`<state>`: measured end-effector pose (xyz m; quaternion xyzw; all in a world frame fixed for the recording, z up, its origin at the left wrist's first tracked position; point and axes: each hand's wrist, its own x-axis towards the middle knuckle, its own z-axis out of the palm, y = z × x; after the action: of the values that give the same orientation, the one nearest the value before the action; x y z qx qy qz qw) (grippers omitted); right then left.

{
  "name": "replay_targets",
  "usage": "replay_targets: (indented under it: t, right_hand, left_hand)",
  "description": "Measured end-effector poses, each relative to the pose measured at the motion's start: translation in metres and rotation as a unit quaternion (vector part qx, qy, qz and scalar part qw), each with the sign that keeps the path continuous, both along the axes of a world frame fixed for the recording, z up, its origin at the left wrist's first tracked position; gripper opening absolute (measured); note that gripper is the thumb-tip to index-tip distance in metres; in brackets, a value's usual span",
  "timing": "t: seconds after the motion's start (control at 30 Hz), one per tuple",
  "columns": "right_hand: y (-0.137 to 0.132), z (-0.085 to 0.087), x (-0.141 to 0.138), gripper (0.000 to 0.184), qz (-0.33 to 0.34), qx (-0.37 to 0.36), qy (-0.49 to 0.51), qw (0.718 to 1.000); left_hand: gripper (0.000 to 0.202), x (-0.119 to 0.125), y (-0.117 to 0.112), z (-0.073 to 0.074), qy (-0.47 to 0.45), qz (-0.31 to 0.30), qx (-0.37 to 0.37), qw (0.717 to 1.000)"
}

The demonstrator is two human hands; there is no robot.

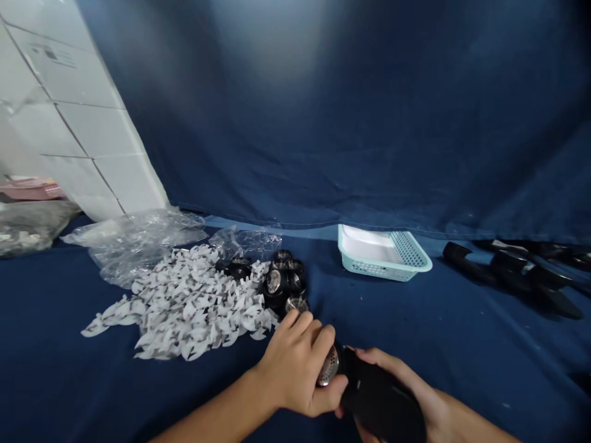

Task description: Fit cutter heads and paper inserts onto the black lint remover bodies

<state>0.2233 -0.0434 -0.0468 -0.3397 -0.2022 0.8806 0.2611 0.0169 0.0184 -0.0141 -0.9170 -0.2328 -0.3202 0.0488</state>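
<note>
My right hand (427,400) is wrapped round the dark body of a black shaver (383,400), which looks like an electric or fabric shaver. At its upper left end is a round perforated metal head (329,367). My left hand (298,363) is closed round that head, thumb below and fingers over the top. Just beyond my left hand lies a cluster of similar black round heads with metal mesh (274,283). Left of these spreads a pile of small whitish curved pieces (198,301).
Crumpled clear plastic bags (133,240) lie behind the pile. A light-blue basket (385,269) holding something white stands at the back. Several black curved parts (521,271) lie at right. A blue cloth (351,123) hangs behind; white tiles (87,123) rise at left.
</note>
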Motion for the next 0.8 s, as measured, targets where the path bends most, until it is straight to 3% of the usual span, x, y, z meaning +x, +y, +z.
replay_targets:
  t: [0.1, 0.2, 0.47, 0.63, 0.8]
  right_hand:
    - [-0.001, 0.006, -0.003, 0.059, -0.038, 0.051, 0.015, 0.998]
    - [0.002, 0.005, -0.007, 0.063, -0.027, 0.093, 0.02, 0.995]
    - [0.01, -0.03, -0.018, 0.092, -0.049, 0.182, 0.016, 0.982]
    - [0.017, -0.018, -0.018, 0.094, -0.065, 0.198, 0.004, 0.978]
    - [0.018, -0.004, -0.011, 0.081, 0.003, 0.191, 0.033, 0.981]
  left_hand:
    - [0.043, 0.001, -0.001, -0.003, 0.036, 0.005, -0.018, 0.999]
    - [0.038, 0.001, -0.001, -0.005, 0.03, 0.004, -0.033, 0.999]
    - [0.027, 0.001, -0.003, -0.007, -0.028, 0.013, -0.047, 0.998]
    - [0.029, 0.003, -0.001, -0.006, -0.057, 0.03, -0.04, 0.997]
    - [0.036, 0.003, -0.005, -0.002, -0.079, 0.014, 0.004, 0.997]
